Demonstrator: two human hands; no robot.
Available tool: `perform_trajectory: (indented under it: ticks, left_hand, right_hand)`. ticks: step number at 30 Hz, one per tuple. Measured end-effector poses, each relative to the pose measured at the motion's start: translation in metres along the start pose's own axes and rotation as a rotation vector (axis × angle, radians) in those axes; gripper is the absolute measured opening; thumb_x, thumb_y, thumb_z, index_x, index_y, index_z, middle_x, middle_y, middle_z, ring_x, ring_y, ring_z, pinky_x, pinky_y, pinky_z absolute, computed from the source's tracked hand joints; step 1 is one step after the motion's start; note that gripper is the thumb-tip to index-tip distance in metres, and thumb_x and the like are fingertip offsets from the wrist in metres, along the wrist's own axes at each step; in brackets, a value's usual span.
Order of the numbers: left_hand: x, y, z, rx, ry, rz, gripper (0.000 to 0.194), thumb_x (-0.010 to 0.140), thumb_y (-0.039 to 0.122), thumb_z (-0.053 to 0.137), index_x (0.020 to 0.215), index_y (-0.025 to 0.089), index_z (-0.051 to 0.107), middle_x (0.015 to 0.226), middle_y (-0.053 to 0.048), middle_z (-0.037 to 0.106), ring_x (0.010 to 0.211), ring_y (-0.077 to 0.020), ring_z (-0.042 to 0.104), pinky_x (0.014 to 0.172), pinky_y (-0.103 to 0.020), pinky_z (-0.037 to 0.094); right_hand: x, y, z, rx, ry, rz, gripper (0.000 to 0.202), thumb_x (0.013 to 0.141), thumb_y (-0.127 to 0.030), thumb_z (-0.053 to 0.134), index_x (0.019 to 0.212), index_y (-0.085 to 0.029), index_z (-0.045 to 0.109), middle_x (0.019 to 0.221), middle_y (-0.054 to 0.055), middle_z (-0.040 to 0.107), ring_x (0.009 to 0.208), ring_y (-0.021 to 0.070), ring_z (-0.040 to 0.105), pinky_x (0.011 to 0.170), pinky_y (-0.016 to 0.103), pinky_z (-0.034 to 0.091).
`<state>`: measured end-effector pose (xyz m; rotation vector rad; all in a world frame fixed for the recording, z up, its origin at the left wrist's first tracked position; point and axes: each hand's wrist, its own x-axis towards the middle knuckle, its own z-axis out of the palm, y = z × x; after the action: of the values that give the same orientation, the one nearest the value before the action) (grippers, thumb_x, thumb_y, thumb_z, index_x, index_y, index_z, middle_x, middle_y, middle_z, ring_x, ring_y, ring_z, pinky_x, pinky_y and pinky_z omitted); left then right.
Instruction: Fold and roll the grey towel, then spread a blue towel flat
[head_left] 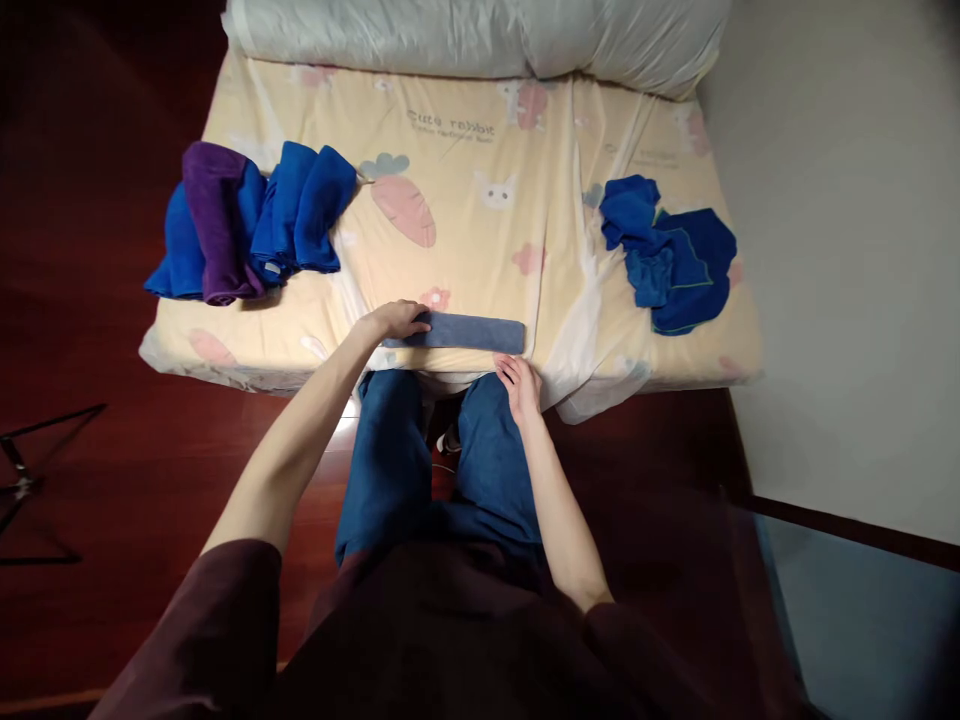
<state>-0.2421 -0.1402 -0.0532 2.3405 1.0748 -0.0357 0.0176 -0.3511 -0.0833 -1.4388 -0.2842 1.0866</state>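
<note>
A grey-blue cloth [476,333], folded into a long narrow strip, lies flat along the front edge of the bed. My left hand [399,319] rests on the strip's left end, its fingers bent over the cloth. Just below the strip's right end is my right hand [520,382], palm partly turned up, with its fingers apart and nothing in them. Rolled blue cloths [305,205] and a rolled purple cloth [217,220] lie together on the left of the bed. At the right, crumpled blue cloths [671,255] lie in a loose heap.
The bed [465,270] has a yellow patterned sheet, and a pale rolled quilt [480,35] lies across its far side. A white wall [840,250] stands at the right. On the dark red floor at the left are black stand legs [22,485].
</note>
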Motion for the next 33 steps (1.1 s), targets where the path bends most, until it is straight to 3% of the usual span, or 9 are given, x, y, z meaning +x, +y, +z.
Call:
perform_trajectory:
  ticks: [3, 8, 10, 13, 16, 20, 25, 28, 33]
  left_hand:
    - [0.022, -0.009, -0.003, 0.011, -0.143, -0.035, 0.039, 0.084, 0.032, 0.077, 0.121, 0.020, 0.078, 0.112, -0.010, 0.077, 0.107, -0.0297, 0.071, 0.097, -0.035, 0.053]
    - [0.025, -0.018, 0.003, -0.031, -0.155, -0.052, 0.047, 0.076, 0.029, 0.084, 0.122, 0.020, 0.078, 0.111, -0.007, 0.078, 0.103, -0.0268, 0.073, 0.092, -0.031, 0.055]
    - [0.025, -0.020, 0.006, -0.035, -0.150, -0.054, 0.048, 0.077, 0.032, 0.083, 0.122, 0.021, 0.078, 0.112, -0.006, 0.078, 0.102, -0.0256, 0.073, 0.092, -0.030, 0.055]
    - [0.027, -0.019, 0.007, -0.023, -0.185, -0.063, 0.052, 0.076, 0.030, 0.083, 0.127, 0.021, 0.077, 0.116, -0.007, 0.078, 0.106, -0.0261, 0.072, 0.094, -0.030, 0.055]
    - [0.027, -0.014, 0.005, -0.011, -0.216, -0.057, 0.063, 0.070, 0.024, 0.085, 0.132, 0.021, 0.075, 0.119, -0.008, 0.077, 0.109, -0.0283, 0.072, 0.096, -0.032, 0.056]
    - [0.016, -0.006, -0.005, -0.092, -0.229, 0.036, 0.068, 0.067, 0.020, 0.080, 0.135, 0.023, 0.071, 0.119, -0.005, 0.078, 0.109, -0.0259, 0.071, 0.094, -0.029, 0.055]
    - [-0.006, -0.007, -0.024, -0.150, -0.281, 0.100, 0.055, 0.069, 0.026, 0.074, 0.123, 0.017, 0.073, 0.108, -0.003, 0.078, 0.098, -0.0212, 0.070, 0.085, -0.024, 0.053]
    - [-0.020, -0.014, -0.039, -0.138, -0.172, 0.096, 0.042, 0.068, 0.033, 0.080, 0.105, 0.016, 0.075, 0.095, -0.004, 0.077, 0.088, -0.0216, 0.069, 0.078, -0.025, 0.051]
    - [-0.047, -0.030, -0.057, -0.138, 0.343, 0.015, 0.037, 0.073, 0.044, 0.084, 0.091, 0.014, 0.071, 0.090, -0.009, 0.071, 0.091, -0.0264, 0.065, 0.086, -0.033, 0.050]
  right_hand:
    - [0.015, -0.014, 0.000, -0.036, -0.029, 0.130, 0.037, 0.089, -0.057, 0.073, 0.092, -0.021, 0.065, 0.107, 0.012, 0.080, 0.106, 0.0236, 0.077, 0.086, 0.039, 0.069]
    - [0.045, -0.021, 0.008, -0.157, 0.069, 0.223, 0.050, 0.082, -0.066, 0.080, 0.090, -0.019, 0.066, 0.091, 0.012, 0.078, 0.093, 0.0255, 0.080, 0.070, 0.034, 0.069]
    - [0.057, -0.024, 0.017, -0.171, 0.144, 0.215, 0.047, 0.077, -0.059, 0.087, 0.093, -0.019, 0.067, 0.087, 0.009, 0.076, 0.086, 0.0244, 0.079, 0.065, 0.033, 0.068]
    - [0.072, -0.032, 0.030, -0.135, 0.174, 0.170, 0.037, 0.079, -0.041, 0.088, 0.100, -0.020, 0.067, 0.098, 0.006, 0.076, 0.088, 0.0215, 0.077, 0.070, 0.034, 0.068]
    - [0.076, -0.049, 0.045, -0.102, 0.019, 0.017, 0.032, 0.086, -0.034, 0.082, 0.110, -0.022, 0.064, 0.115, 0.006, 0.075, 0.100, 0.0205, 0.075, 0.081, 0.038, 0.066]
    - [0.061, -0.078, 0.067, -0.207, -0.298, -0.285, 0.038, 0.091, -0.045, 0.077, 0.118, -0.023, 0.063, 0.122, 0.008, 0.073, 0.113, 0.0235, 0.072, 0.091, 0.044, 0.063]
    - [0.034, -0.117, 0.105, -0.346, -0.590, -0.489, 0.057, 0.078, -0.054, 0.088, 0.120, -0.024, 0.064, 0.121, 0.006, 0.074, 0.117, 0.0226, 0.071, 0.101, 0.041, 0.061]
    - [0.026, -0.140, 0.134, -0.382, -0.684, -0.594, 0.058, 0.076, -0.055, 0.089, 0.118, -0.023, 0.066, 0.120, 0.006, 0.074, 0.120, 0.0237, 0.070, 0.108, 0.041, 0.059]
    - [0.028, -0.179, 0.204, -0.362, -0.743, -0.781, 0.054, 0.078, -0.052, 0.090, 0.116, -0.022, 0.068, 0.120, 0.006, 0.075, 0.123, 0.0255, 0.070, 0.116, 0.047, 0.055]
